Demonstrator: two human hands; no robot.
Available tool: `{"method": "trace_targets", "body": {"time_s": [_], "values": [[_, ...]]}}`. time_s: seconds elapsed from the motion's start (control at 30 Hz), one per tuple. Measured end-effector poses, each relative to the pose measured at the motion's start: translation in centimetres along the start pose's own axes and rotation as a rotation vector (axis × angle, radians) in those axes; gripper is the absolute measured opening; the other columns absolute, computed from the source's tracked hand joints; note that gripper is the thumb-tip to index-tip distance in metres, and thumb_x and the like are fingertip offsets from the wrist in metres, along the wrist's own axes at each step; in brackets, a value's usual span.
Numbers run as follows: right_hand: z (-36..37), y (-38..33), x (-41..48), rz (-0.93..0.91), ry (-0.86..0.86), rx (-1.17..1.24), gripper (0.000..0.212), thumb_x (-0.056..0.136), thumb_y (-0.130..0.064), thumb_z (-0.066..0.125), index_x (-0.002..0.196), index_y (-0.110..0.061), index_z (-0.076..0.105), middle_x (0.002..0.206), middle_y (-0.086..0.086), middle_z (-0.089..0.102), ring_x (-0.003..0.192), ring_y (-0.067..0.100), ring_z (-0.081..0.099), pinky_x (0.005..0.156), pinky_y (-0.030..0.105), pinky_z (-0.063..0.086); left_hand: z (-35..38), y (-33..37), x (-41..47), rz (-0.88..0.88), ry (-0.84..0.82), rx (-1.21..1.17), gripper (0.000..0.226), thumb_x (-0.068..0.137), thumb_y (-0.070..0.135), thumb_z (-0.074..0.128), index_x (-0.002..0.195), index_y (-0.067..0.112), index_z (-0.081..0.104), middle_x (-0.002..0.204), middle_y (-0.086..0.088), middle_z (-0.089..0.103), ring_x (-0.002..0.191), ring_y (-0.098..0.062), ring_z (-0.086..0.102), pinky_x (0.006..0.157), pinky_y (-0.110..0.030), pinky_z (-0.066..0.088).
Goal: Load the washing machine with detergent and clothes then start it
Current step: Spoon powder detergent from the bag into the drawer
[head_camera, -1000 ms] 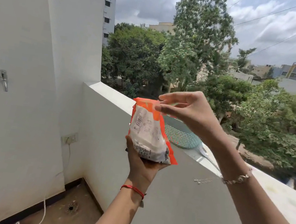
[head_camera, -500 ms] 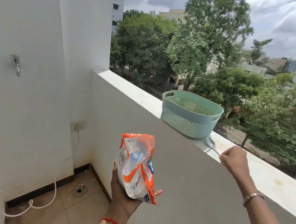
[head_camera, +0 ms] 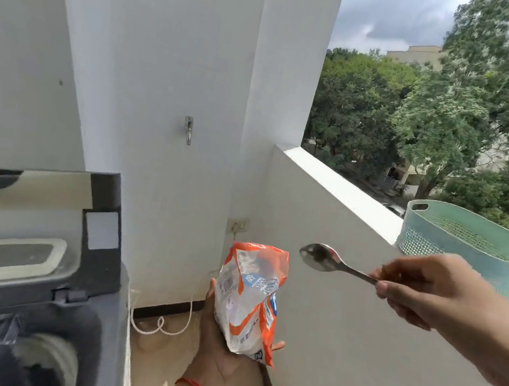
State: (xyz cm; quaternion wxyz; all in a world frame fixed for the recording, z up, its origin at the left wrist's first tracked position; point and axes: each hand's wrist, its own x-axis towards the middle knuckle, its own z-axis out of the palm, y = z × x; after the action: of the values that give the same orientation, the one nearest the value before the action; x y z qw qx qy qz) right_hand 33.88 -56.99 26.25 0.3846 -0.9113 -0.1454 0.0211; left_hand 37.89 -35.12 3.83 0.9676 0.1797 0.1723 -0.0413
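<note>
An orange-and-white detergent packet (head_camera: 249, 297) stands upright in my left hand (head_camera: 218, 339), its top open. My right hand (head_camera: 430, 291) grips the handle of a metal spoon (head_camera: 322, 257), whose bowl hovers just right of and level with the packet's mouth. The dark top-load washing machine (head_camera: 21, 283) fills the lower left with its lid raised and the drum opening visible below.
A teal perforated laundry basket (head_camera: 469, 248) sits on the white parapet ledge (head_camera: 340, 185) at right. A wall tap (head_camera: 188, 130), a socket (head_camera: 236, 225) and a white hose (head_camera: 157, 327) on the tiled floor lie between machine and parapet.
The view has swung left, bringing the washing machine in. My right hand has left the ledge holding a spoon and moved toward the packet, which my left hand keeps upright.
</note>
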Motion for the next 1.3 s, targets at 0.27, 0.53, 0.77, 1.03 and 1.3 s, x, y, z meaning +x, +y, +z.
{"method": "trace_targets", "body": {"time_s": [0.27, 0.53, 0.77, 1.03, 1.3], "values": [[14.0, -15.0, 1.4, -0.431, -0.136, -0.071, 0.016, 0.08, -0.004, 0.065, 0.071, -0.016, 0.073, 0.038, -0.011, 0.054, 0.032, 0.002, 0.047, 0.038, 0.01, 0.04, -7.0, 15.1, -7.3, 0.24, -0.152, 0.007, 0.069, 0.075, 0.074, 0.038, 0.109, 0.023, 0.07, 0.099, -0.016, 0.074, 0.096, -0.04, 0.065, 0.083, -0.072, 0.042], [30.7, -23.6, 0.9, -0.553, -0.084, -0.026, 0.024, 0.079, 0.007, 0.05, 0.084, 0.0, 0.072, 0.077, 0.012, 0.065, 0.065, 0.015, 0.049, 0.053, 0.008, 0.038, -16.9, 26.0, -17.1, 0.423, 0.052, 0.047, 0.065, 0.08, 0.074, 0.03, 0.111, 0.026, 0.062, 0.101, -0.012, 0.074, 0.106, -0.039, 0.055, 0.094, -0.072, 0.029], [43.4, -26.3, -1.9, -0.506, -0.13, 0.025, 0.019, 0.072, 0.009, 0.049, 0.075, 0.011, 0.068, 0.079, 0.028, 0.069, 0.079, 0.038, 0.064, 0.069, 0.046, 0.051, -24.7, 29.8, -21.9, 0.507, 0.113, 0.056, 0.071, 0.084, 0.067, 0.036, 0.137, 0.022, 0.048, 0.138, -0.016, 0.052, 0.13, -0.039, 0.043, 0.111, -0.062, 0.022], [50.1, -24.6, -2.6, -0.225, -0.243, 0.195, 0.016, 0.069, 0.009, 0.058, 0.069, -0.001, 0.071, 0.056, 0.004, 0.062, 0.044, 0.006, 0.056, 0.044, 0.019, 0.043, -30.0, 31.0, -23.4, 0.511, 0.251, 0.104, 0.06, 0.084, 0.059, 0.046, 0.128, 0.02, 0.058, 0.124, -0.015, 0.063, 0.111, -0.034, 0.059, 0.092, -0.047, 0.048], [51.9, -22.3, -1.6, 0.251, -0.377, 0.645, 0.012, 0.067, 0.023, 0.058, 0.06, 0.014, 0.061, 0.044, 0.014, 0.053, 0.026, 0.017, 0.039, 0.031, 0.021, 0.032, -33.5, 31.8, -23.1, 0.413, 0.348, 0.177, 0.054, 0.077, 0.066, 0.049, 0.106, 0.027, 0.072, 0.108, -0.011, 0.073, 0.087, -0.031, 0.073, 0.075, -0.044, 0.056]]}}
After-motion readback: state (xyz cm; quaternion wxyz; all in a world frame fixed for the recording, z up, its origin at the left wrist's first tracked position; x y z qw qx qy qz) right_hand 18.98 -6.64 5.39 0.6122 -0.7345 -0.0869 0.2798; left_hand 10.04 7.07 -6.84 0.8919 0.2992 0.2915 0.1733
